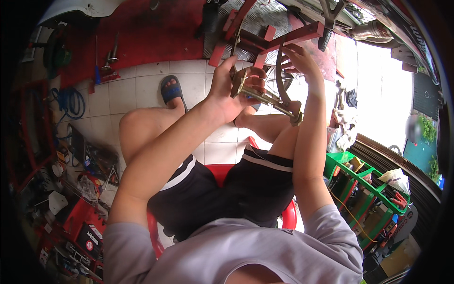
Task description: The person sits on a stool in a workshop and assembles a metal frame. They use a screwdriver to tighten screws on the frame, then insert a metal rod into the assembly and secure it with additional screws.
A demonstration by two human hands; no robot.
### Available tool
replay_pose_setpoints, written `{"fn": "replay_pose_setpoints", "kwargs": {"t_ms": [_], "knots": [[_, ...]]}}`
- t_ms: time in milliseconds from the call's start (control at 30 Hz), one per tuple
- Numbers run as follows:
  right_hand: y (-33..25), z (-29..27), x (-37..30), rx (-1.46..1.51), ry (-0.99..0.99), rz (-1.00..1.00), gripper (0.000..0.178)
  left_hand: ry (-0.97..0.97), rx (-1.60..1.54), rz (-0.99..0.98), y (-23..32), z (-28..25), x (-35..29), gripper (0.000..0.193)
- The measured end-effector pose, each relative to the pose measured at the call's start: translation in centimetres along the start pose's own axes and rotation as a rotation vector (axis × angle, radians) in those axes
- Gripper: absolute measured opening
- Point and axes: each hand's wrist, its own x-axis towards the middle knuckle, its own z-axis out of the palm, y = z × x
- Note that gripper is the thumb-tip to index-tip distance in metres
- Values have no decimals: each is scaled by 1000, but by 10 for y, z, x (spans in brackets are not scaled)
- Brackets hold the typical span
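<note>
A gold-toned metal bracket (265,96) hangs in front of me, tilted down to the right. It has a bolt-like crossbar and two dark curved arms reaching toward a red metal stand (295,38). My left hand (228,94) is closed round the bracket's left end, its fingers curled behind the crossbar. At the far end of the right curved arm, my right hand (301,60) has bent fingers against it; the thumb is hidden. The far tips of the arms overlap the red stand in view, so I cannot tell whether they touch it.
A red platform (156,35) with a metal tread plate lies ahead. A green tool rack (378,189) stands at my right. Red tool trays (85,222) and a coiled blue hose (71,102) are on the left. I sit on a red chair (289,217).
</note>
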Motion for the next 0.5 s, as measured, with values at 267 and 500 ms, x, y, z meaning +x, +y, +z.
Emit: {"fn": "replay_pose_setpoints", "kwargs": {"t_ms": [267,500], "knots": [[0,-1,-8,98,-188,-3,39,33,-3,-23,-4,-12,0,51],[1,-5,-12,-26,-370,98,34,466,264,17,-6,-26,-4,35]]}}
